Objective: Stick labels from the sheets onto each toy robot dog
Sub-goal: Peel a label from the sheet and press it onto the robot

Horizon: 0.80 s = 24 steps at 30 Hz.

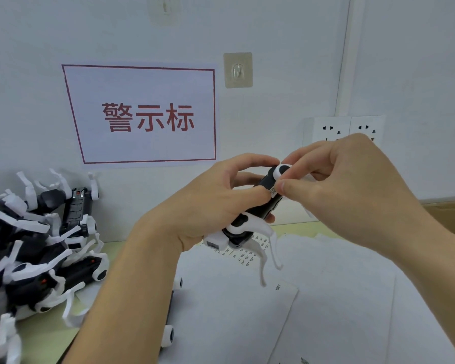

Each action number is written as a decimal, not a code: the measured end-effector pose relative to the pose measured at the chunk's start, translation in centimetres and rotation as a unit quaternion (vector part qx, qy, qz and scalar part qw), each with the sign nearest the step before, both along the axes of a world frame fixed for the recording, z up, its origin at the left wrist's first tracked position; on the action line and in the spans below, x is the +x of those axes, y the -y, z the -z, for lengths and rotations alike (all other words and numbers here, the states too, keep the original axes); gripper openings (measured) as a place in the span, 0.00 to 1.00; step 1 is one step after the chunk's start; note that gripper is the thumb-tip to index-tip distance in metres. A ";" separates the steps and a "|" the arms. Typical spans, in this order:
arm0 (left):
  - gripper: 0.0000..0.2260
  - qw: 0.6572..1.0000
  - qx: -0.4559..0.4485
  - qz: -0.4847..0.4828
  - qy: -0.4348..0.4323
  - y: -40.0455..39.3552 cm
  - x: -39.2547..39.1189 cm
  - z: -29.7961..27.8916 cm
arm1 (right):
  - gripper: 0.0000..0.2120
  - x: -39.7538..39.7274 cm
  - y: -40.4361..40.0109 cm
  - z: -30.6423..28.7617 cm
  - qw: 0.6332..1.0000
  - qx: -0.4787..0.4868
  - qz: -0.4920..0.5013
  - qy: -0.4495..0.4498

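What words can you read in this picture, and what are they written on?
"警示标" in big red characters, on the white sign with a red border on the wall.
The small label that the right hand pinches against the toy dog held by the left hand: print too small to read.
The labels left on the sheet on the table: too small to read.

Both hands are up in front of the person, close together. The left hand (208, 203) comes in from the bottom left, its bare arm slanting up. Its fingers are curled and its thumb points to the right. The right hand (339, 185) comes in from the bottom right, its arm slanting up too. Its fingers are bent and its thumb and first finger pinch together. The two thumbs almost touch
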<state>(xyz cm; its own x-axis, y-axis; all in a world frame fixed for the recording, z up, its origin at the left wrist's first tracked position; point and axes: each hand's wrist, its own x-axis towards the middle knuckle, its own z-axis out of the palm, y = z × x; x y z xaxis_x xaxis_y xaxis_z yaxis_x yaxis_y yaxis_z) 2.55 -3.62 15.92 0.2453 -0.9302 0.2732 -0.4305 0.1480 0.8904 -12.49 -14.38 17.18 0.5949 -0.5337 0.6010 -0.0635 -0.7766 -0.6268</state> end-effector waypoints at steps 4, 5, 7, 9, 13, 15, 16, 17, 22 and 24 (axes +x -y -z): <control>0.20 1.000 -0.001 -0.007 0.007 0.0 0.0 -0.1 | 0.10 0.0 -0.1 0.0 1.000 -0.003 -0.005 -0.005; 0.19 1.000 -0.001 -0.010 0.011 0.0 0.0 -0.1 | 0.10 0.0 -0.1 0.0 1.000 -0.006 -0.006 -0.006; 0.18 1.000 -0.003 -0.017 0.014 0.0 -0.1 -0.2 | 0.10 0.0 -0.2 0.0 1.000 -0.013 -0.005 -0.007; 0.18 1.000 -0.006 -0.025 0.016 0.0 -0.2 -0.2 | 0.09 0.0 -0.2 0.0 1.000 -0.019 0.003 -0.004; 0.16 0.999 -0.011 -0.035 0.019 -0.2 -0.3 -0.4 | 0.11 0.1 -0.4 0.1 0.998 -0.062 0.024 0.009; 0.16 0.999 -0.014 -0.041 0.016 -0.2 -0.4 -0.5 | 0.13 0.2 -0.6 0.2 0.995 -0.096 0.037 0.013; 0.16 0.999 -0.016 -0.043 0.017 -0.2 -0.4 -0.6 | 0.13 0.2 -0.7 0.2 0.993 -0.110 0.043 0.016; 0.16 0.999 -0.017 -0.045 0.020 -0.3 -0.5 -0.7 | 0.14 0.2 -0.7 0.3 0.992 -0.119 0.047 0.019; 0.16 0.998 -0.023 -0.054 0.037 -0.5 -0.6 -1.0 | 0.10 0.2 -1.0 0.4 0.986 -0.150 0.066 0.028; 0.16 0.997 -0.024 -0.057 0.045 -0.5 -0.7 -1.0 | 0.10 0.3 -1.1 0.5 0.985 -0.155 0.068 0.030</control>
<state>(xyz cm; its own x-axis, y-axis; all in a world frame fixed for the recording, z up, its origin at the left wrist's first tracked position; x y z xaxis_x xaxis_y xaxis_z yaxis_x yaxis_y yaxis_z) 1.90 -3.13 16.93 0.3213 -0.8833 0.3413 -0.5241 0.1343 0.8410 -12.22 -13.27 16.68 0.4897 -0.3913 0.7792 -0.1500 -0.9181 -0.3669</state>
